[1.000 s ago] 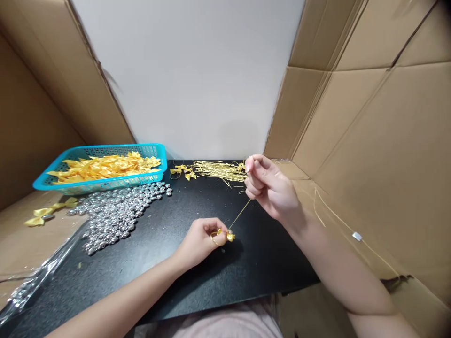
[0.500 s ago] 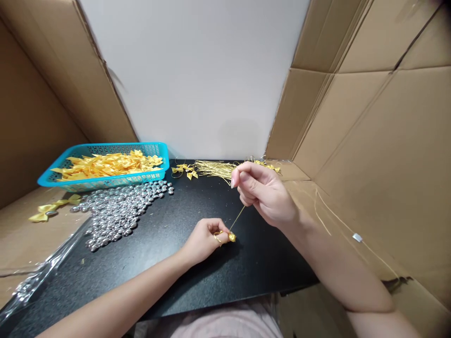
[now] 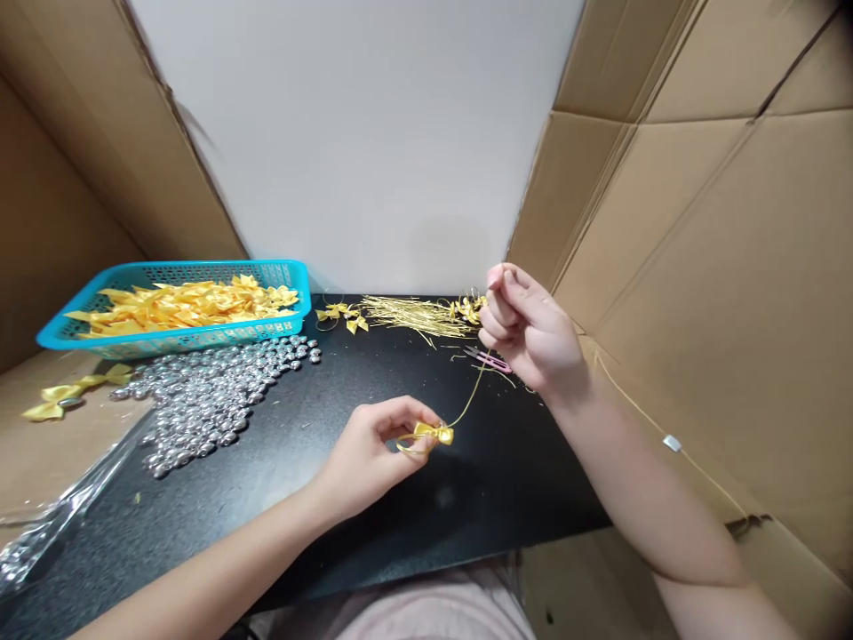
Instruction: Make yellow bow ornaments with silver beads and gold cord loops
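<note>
Low over the black tabletop, my left hand (image 3: 379, 453) pinches a small yellow ribbon bow (image 3: 436, 433) between thumb and fingertips. A loop of gold cord sticks out on the thumb side of the bow. From the bow a thin gold cord (image 3: 474, 393) curves up, slightly slack, to my right hand (image 3: 530, 329). That hand is raised to the right, its fingers curled and closed on the cord's upper end. The exact grip on the cord is hidden by the fingers.
A blue basket (image 3: 50, 336) of yellow bows stands back left, with silver beads (image 3: 206, 400) spread before it. Gold cord pieces (image 3: 413, 316) lie at the back beside finished-looking bows (image 3: 343, 313). Pink-handled thread snips (image 3: 489, 359) lie near my right hand. Cardboard walls enclose both sides.
My right hand has moved up and right, uncovering the snips. My left hand has lifted and turned the bow into fuller view. The cord between them went from straight to curved.
</note>
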Demonstrator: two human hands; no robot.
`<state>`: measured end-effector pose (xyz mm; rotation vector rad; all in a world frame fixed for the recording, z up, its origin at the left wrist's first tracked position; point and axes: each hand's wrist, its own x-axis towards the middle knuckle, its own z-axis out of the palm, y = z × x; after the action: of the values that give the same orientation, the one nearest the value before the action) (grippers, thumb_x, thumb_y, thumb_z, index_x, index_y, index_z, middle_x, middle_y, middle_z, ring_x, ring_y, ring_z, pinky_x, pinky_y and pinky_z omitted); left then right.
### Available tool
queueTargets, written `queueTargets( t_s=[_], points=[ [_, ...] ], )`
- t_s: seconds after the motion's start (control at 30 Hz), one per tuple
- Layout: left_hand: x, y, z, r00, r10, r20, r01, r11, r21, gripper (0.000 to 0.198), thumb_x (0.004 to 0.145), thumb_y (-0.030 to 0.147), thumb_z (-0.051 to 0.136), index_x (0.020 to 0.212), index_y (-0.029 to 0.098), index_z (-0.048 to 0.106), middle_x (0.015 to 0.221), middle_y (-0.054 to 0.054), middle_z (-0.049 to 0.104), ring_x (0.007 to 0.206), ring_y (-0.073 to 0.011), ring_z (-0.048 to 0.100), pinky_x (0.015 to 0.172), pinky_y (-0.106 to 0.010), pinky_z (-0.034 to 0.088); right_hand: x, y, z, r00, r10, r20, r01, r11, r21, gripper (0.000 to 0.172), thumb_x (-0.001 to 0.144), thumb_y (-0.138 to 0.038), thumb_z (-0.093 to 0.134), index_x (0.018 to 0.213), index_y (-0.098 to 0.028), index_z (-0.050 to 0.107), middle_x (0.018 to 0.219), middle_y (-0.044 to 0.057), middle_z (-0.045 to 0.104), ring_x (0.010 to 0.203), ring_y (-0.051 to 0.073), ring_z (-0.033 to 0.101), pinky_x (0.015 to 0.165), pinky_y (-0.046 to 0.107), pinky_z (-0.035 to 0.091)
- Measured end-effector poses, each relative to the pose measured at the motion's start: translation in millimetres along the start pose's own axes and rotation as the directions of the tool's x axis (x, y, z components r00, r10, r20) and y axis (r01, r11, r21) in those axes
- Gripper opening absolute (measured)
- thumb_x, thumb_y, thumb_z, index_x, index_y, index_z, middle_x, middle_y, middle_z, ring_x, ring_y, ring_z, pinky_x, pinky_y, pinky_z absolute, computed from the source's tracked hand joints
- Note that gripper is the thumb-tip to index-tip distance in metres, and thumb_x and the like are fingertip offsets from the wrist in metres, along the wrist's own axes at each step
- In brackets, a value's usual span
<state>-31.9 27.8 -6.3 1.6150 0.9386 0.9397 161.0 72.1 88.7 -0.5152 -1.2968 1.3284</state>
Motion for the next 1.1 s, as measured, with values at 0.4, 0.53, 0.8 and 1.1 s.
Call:
queueTargets(
  t_s=[0.4, 0.53, 0.8, 1.1],
  points=[
    [-2, 1, 3.1, 0.998, 0.067, -0.016, -0.065, 0.995, 0.074, 0.009, 0.073, 0.022, 0.067, 0.08, 0.017, 0.068, 0.075, -0.004, 0.073, 0.069, -0.0175, 0.067, 0.069, -0.027, 0.053, -5, -6, 5, 0.999, 0.013, -0.036, -0.014, 1.0, -0.026, 0.023, 0.095, -0.031, 0.047, 0.075, -0.023, 0.053, 0.053, -0.008, 0.015, 0.041, 0.006, 0.015, 0.039, 0.016, 0.022],
    [-1, 0, 2.3, 0.999, 0.046, -0.009, -0.045, 0.996, 0.081, 0.009, 0.075, 0.026, 0.065, 0.075, 0.017, 0.067, 0.072, -0.003, 0.072, 0.066, -0.0162, 0.065, 0.065, -0.025, 0.05, -3, -6, 2, 1.0, -0.019, 0.001, 0.019, 1.0, -0.001, 0.023, 0.096, -0.029, 0.046, 0.076, -0.023, 0.055, 0.053, -0.008, 0.015, 0.041, 0.006, 0.014, 0.039, 0.016, 0.021],
    [14, -19, -4.0, 0.989, -0.142, -0.029, 0.142, 0.99, -0.005, 0.007, 0.064, 0.022, 0.065, 0.062, 0.016, 0.062, 0.061, -0.001, 0.069, 0.054, -0.0127, 0.059, 0.053, -0.022, 0.042, 7, 5, 0, 0.997, -0.07, -0.043, 0.067, 0.995, -0.074, 0.021, 0.093, -0.028, 0.051, 0.073, -0.022, 0.056, 0.052, -0.008, 0.017, 0.042, 0.006, 0.014, 0.039, 0.016, 0.019],
    [19, -38, -1.0, 0.98, -0.196, -0.033, 0.193, 0.979, -0.059, 0.007, 0.06, 0.021, 0.064, 0.059, 0.016, 0.059, 0.057, 0.0, 0.067, 0.051, -0.0114, 0.056, 0.052, -0.022, 0.039, 8, 7, 19, 0.991, -0.089, 0.1, 0.101, 0.988, -0.118, 0.02, 0.089, -0.034, 0.058, 0.074, -0.022, 0.058, 0.051, -0.009, 0.02, 0.042, 0.005, 0.018, 0.039, 0.016, 0.023]
  ],
)
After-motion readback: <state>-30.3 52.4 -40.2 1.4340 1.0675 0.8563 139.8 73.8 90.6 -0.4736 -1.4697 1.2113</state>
